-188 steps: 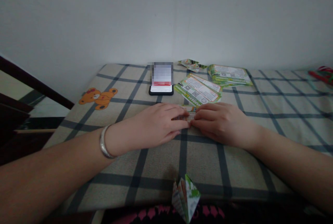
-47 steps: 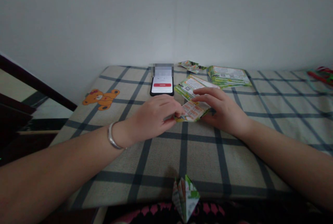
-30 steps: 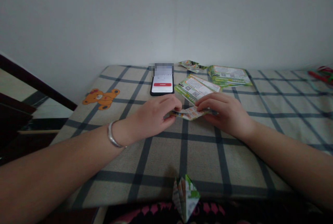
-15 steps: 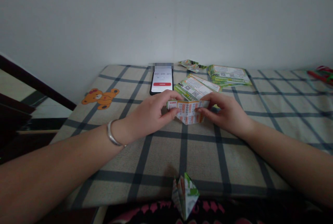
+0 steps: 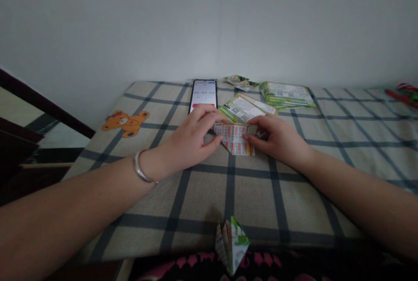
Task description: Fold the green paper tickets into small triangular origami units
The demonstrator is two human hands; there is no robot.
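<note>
A small folded paper leaflet (image 5: 235,140) with orange and white print is held between both my hands over the checked cloth (image 5: 202,194). My left hand (image 5: 192,141), with a silver bangle on its wrist, pinches the leaflet's left edge. My right hand (image 5: 277,137) pinches its right edge, fingers curled. The leaflet hangs down to a point near the cloth.
A phone (image 5: 203,94) with a lit screen lies behind my hands. Loose green leaflets (image 5: 244,109) and a stack of them (image 5: 287,93) lie at the back right, with a folded scrap (image 5: 241,81) by the wall. A folded paper shape (image 5: 232,244) stands at the near edge. A bear picture (image 5: 126,120) is at the left.
The leaflet lay flat under my fingers earlier; both hands have lifted it and opened it upright, then drawn it slightly away and down toward the cloth.
</note>
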